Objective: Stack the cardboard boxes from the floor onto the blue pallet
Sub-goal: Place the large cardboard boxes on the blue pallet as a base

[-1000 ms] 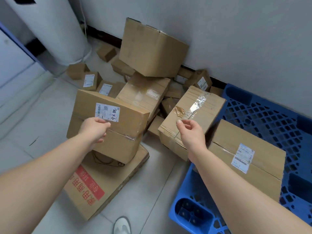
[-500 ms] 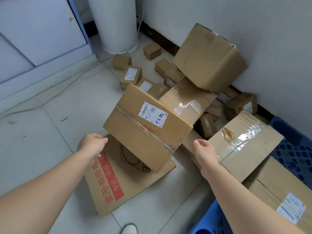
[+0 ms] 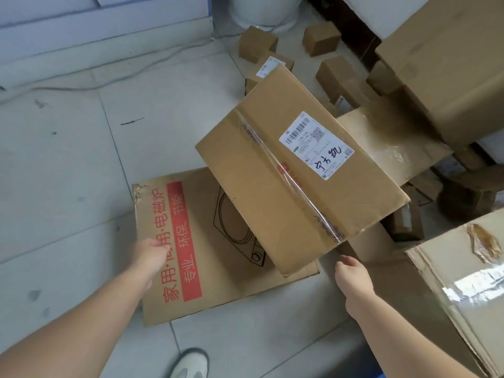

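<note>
A brown cardboard box with a white shipping label [image 3: 300, 181] lies tilted, its lower corner resting on a flat box printed with red characters [image 3: 191, 268] on the floor. My left hand [image 3: 151, 255] rests on the flat box's left part with its fingers curled, and it holds nothing. My right hand [image 3: 351, 274] hovers just below the labelled box's lower corner, fingers loosely spread, apart from it. A taped box [image 3: 463, 290] sits at the lower right. Only a sliver of the blue pallet [image 3: 381, 376] shows at the bottom edge.
A large box [image 3: 450, 64] leans at the top right over a heap of several small boxes [image 3: 335, 69]. A white cylinder base [image 3: 261, 9] and a cable stand at the top. My white shoe [image 3: 191, 364] is on the tiled floor.
My view has moved in closer and tilted down. Both hands have dropped lower: the left onto the flat printed box, the right below the labelled box's corner. No box was taken hold of.
</note>
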`<move>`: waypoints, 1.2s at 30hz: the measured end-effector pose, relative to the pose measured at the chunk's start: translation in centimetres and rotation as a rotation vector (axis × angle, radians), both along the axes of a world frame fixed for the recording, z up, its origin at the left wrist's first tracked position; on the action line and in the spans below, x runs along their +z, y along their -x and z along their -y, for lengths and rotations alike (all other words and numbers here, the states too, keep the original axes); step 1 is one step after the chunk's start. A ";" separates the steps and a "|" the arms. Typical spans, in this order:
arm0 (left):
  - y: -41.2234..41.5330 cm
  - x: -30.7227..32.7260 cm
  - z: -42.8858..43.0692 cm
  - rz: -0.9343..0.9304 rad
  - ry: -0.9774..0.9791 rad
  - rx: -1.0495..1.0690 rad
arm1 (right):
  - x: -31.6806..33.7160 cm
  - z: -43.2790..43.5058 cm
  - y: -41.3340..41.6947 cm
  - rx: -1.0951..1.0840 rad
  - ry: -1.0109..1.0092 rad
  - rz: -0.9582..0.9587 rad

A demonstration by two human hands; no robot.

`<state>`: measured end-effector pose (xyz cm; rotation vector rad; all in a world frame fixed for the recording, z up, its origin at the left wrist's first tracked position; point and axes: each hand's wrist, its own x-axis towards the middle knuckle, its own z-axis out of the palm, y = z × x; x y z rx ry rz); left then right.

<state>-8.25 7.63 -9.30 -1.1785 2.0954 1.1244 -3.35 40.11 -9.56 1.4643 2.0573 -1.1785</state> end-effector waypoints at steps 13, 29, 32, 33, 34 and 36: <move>9.7 -3.7 -4.3 -0.339 0.202 -0.294 | -3.3 1.1 4.7 -0.596 0.228 -0.214; 21.7 -1.6 -9.8 -0.396 0.206 -0.504 | -3.3 -1.4 6.4 -0.759 0.458 -0.386; 20.8 -0.1 -9.2 -0.406 0.226 -0.467 | -1.9 -1.2 6.2 -0.810 0.523 -0.447; 20.5 0.7 -9.0 -0.419 0.237 -0.451 | -1.2 -1.3 6.1 -0.828 0.538 -0.464; 20.3 1.6 -8.8 -0.434 0.246 -0.431 | -0.4 -1.5 6.1 -0.842 0.555 -0.480; 19.7 3.7 -8.6 -0.465 0.265 -0.395 | 1.6 -1.7 6.2 -0.860 0.592 -0.513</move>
